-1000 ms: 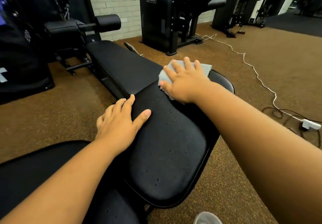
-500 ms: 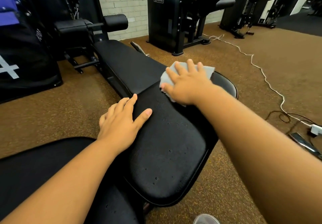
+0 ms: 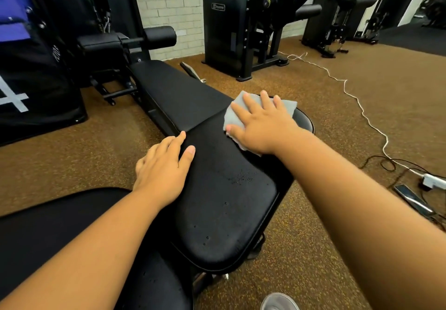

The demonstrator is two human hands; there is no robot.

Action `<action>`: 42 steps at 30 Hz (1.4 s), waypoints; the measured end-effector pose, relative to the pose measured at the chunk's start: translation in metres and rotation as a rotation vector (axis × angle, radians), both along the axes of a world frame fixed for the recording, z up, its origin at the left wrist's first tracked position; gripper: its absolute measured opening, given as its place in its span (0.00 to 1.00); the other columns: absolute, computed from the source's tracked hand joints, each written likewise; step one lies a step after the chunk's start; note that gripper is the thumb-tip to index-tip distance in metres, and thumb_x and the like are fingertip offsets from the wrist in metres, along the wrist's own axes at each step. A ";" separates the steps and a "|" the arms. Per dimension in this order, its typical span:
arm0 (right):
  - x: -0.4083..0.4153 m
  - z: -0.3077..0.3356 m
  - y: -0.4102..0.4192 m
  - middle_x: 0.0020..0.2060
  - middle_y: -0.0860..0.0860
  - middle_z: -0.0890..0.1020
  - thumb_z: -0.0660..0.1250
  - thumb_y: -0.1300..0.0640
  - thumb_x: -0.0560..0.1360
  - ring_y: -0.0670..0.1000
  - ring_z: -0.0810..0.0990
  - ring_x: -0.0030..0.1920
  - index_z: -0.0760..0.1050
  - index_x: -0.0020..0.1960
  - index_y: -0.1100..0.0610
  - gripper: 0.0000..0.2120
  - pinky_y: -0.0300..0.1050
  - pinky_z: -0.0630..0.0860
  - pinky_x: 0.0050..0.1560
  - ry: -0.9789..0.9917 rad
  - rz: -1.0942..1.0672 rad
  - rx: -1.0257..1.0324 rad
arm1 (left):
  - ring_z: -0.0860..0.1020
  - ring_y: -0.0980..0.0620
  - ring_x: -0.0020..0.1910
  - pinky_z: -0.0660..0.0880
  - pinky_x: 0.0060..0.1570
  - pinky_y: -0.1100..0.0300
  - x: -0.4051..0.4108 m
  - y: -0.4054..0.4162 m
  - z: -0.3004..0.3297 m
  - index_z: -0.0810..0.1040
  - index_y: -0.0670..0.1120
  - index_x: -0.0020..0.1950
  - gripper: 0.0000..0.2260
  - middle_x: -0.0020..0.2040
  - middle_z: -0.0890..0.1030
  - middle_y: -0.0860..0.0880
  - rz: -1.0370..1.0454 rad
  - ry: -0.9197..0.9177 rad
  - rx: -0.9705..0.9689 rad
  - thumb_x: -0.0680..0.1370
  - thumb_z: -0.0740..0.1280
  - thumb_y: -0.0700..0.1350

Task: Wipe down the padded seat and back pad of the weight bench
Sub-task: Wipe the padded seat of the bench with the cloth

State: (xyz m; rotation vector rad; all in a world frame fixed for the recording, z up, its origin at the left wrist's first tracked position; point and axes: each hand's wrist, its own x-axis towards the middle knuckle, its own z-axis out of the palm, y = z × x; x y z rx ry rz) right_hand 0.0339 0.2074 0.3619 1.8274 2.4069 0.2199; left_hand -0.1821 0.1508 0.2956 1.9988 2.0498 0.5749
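A black weight bench runs away from me: its wide padded seat (image 3: 224, 203) is nearest, dotted with small droplets, and the long back pad (image 3: 176, 92) lies flat beyond it. My right hand (image 3: 263, 126) presses flat, fingers spread, on a grey cloth (image 3: 287, 107) at the seat's far right corner. My left hand (image 3: 161, 169) rests palm down on the seat's left edge, close to the gap between the two pads, holding nothing.
Black gym machines (image 3: 241, 20) stand behind the bench along a pale brick wall. A white cable (image 3: 357, 102) snakes over the brown floor to a power strip (image 3: 434, 180) and a phone (image 3: 412, 198) at right. A shoe tip (image 3: 278, 302) shows at the bottom.
The view has shifted so the bench sits slightly further right and lower in frame. Both hands keep their places on the seat, the right one still flat on the cloth.
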 end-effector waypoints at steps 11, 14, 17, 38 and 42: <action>-0.008 -0.013 -0.058 0.80 0.51 0.43 0.36 0.33 0.79 0.61 0.41 0.78 0.41 0.80 0.47 0.34 0.60 0.41 0.76 -0.041 0.247 -0.004 | 0.55 0.53 0.76 0.55 0.72 0.46 -0.003 0.002 -0.006 0.54 0.60 0.78 0.24 0.77 0.59 0.58 0.004 -0.018 0.033 0.82 0.45 0.62; 0.016 -0.003 -0.030 0.80 0.52 0.44 0.35 0.32 0.78 0.62 0.42 0.78 0.42 0.80 0.47 0.35 0.62 0.41 0.76 -0.031 0.100 0.025 | 0.54 0.53 0.77 0.54 0.72 0.47 -0.003 0.002 -0.007 0.53 0.60 0.78 0.25 0.78 0.58 0.57 0.003 -0.015 0.034 0.81 0.45 0.62; 0.009 0.002 0.007 0.80 0.53 0.44 0.39 0.33 0.79 0.65 0.42 0.78 0.44 0.80 0.47 0.33 0.65 0.42 0.75 -0.001 -0.055 0.022 | 0.54 0.53 0.77 0.54 0.73 0.47 -0.004 0.003 -0.007 0.53 0.60 0.78 0.25 0.78 0.58 0.57 0.004 -0.014 0.027 0.81 0.45 0.62; -0.013 -0.011 -0.027 0.80 0.54 0.44 0.39 0.35 0.80 0.64 0.41 0.78 0.43 0.80 0.49 0.33 0.65 0.41 0.75 0.024 0.054 0.023 | 0.54 0.52 0.77 0.55 0.72 0.46 -0.003 0.002 -0.006 0.55 0.58 0.78 0.23 0.78 0.58 0.55 0.009 -0.021 0.041 0.83 0.46 0.58; 0.007 -0.017 -0.074 0.80 0.52 0.47 0.36 0.34 0.79 0.62 0.44 0.78 0.44 0.80 0.47 0.33 0.61 0.42 0.76 0.016 0.136 0.069 | 0.54 0.52 0.77 0.55 0.73 0.46 -0.002 0.002 -0.006 0.55 0.59 0.78 0.23 0.78 0.58 0.55 0.012 -0.017 0.035 0.83 0.45 0.59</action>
